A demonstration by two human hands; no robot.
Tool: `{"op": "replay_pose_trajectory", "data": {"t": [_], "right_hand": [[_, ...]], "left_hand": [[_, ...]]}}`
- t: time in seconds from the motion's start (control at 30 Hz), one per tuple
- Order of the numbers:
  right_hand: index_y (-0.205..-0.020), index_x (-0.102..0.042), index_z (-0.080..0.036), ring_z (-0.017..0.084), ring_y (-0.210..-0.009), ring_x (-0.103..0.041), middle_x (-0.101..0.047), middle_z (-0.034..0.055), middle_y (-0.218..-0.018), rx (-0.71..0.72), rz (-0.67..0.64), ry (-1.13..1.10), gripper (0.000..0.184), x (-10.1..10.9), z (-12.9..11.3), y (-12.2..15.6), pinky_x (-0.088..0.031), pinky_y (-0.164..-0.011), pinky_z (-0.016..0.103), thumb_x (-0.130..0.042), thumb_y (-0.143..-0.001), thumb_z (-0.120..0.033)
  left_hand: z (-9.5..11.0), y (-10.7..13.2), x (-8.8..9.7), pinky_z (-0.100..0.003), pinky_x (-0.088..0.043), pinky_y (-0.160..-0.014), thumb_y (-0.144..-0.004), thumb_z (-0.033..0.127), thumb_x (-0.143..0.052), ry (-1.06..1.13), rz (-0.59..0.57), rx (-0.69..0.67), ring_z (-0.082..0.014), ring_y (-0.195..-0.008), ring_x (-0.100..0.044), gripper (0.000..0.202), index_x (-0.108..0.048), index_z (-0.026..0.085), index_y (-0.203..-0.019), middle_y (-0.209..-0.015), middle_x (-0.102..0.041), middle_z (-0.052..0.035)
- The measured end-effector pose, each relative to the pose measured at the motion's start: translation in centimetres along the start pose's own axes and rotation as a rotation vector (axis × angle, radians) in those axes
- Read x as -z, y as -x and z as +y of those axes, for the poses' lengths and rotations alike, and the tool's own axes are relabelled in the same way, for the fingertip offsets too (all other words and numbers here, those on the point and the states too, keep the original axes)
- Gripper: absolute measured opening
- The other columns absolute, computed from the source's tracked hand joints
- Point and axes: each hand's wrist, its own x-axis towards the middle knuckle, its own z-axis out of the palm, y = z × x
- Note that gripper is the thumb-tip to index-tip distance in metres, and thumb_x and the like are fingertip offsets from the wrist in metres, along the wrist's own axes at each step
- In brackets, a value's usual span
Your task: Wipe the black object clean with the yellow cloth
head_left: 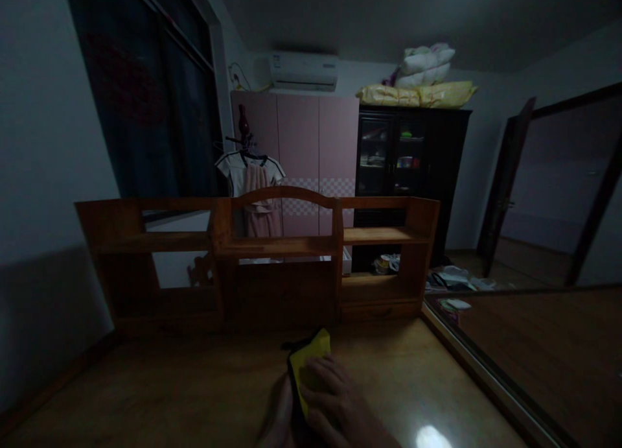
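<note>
The person's left hand [278, 410] grasped a yellow, dark-edged item [304, 362] by its left side, over the near middle of the wooden surface [204, 389]. The right hand [336, 396] lay across it, fingers bent, though I couldn't tell whether it gripped. Across the far edge stood a wooden shelf unit [286, 246], a pink wardrobe [298, 137] beyond.

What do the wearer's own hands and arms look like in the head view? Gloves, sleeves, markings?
Left hand and right hand: both look bare, with no gloves to be seen. No sleeve, watch, cable or marking shows on what's in frame. The light is too dim to rule out small things like a thin ring. The bottom edge cuts off the arms.
</note>
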Motion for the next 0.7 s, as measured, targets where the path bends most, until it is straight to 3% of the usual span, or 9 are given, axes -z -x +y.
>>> {"op": "replay_pose_trajectory", "data": {"t": [0.1, 0.3, 0.43, 0.57, 0.7], "right_hand": [[-0.099, -0.071, -0.023, 0.027, -0.128, -0.042, -0.052, 0.0055, -0.135, -0.017, 0.105, 0.005, 0.022, -0.5, 1.0, 0.5, -0.039, -0.107, 0.048, -0.050, -0.092, -0.024], [-0.120, -0.060, -0.022, 0.025, -0.124, -0.046, -0.056, 0.0090, -0.129, -0.102, 0.242, 0.092, 0.032, -1.0, 3.3, 1.2, -0.044, -0.102, 0.046, -0.041, -0.095, -0.017], [-0.124, -0.057, -0.023, 0.025, -0.132, -0.038, -0.045, 0.0055, -0.141, -0.142, 0.118, 0.101, 0.032, -0.6, 2.8, 0.8, -0.038, -0.108, 0.045, -0.042, -0.096, -0.022], [-0.138, -0.043, -0.026, 0.025, -0.137, -0.030, -0.032, 0.0040, -0.150, -0.147, -0.014, 0.080, 0.041, -0.2, 1.9, 0.5, -0.034, -0.111, 0.047, -0.043, -0.097, -0.030], [-0.141, -0.037, -0.029, 0.027, -0.139, -0.025, -0.025, 0.0029, -0.153, -0.118, -0.097, 0.045, 0.046, 0.2, 1.2, 0.4, -0.028, -0.113, 0.050, -0.043, -0.097, -0.036]], "left_hand": [[0.0, -0.6, 0.1, -0.038, -0.054, -0.083, -0.089, 0.045, -0.049, 0.010, 0.009, -0.019, -0.0246, -0.098, -0.064, 0.039, -0.060, 0.020, -0.117, -0.108, -0.067, -0.0091], [-0.3, -2.3, 1.6, -0.042, -0.053, -0.080, -0.085, 0.053, -0.049, -0.027, -0.046, 0.087, -0.0298, -0.093, -0.067, 0.054, -0.058, 0.012, -0.120, -0.100, -0.071, -0.0148], [-0.3, -2.4, 2.3, -0.042, -0.053, -0.079, -0.084, 0.051, -0.054, -0.026, -0.126, 0.065, -0.0285, -0.089, -0.069, 0.052, -0.058, 0.014, -0.120, -0.097, -0.072, -0.0129], [-0.4, -1.7, 1.4, -0.038, -0.054, -0.078, -0.087, 0.041, -0.053, 0.028, -0.069, -0.009, -0.0262, -0.088, -0.069, 0.043, -0.057, 0.016, -0.121, -0.100, -0.072, -0.0105], [-0.3, -0.6, -0.2, -0.035, -0.054, -0.081, -0.091, 0.035, -0.048, 0.042, -0.018, -0.006, -0.0252, -0.096, -0.066, 0.036, -0.057, 0.016, -0.120, -0.108, -0.068, -0.0119]]}}
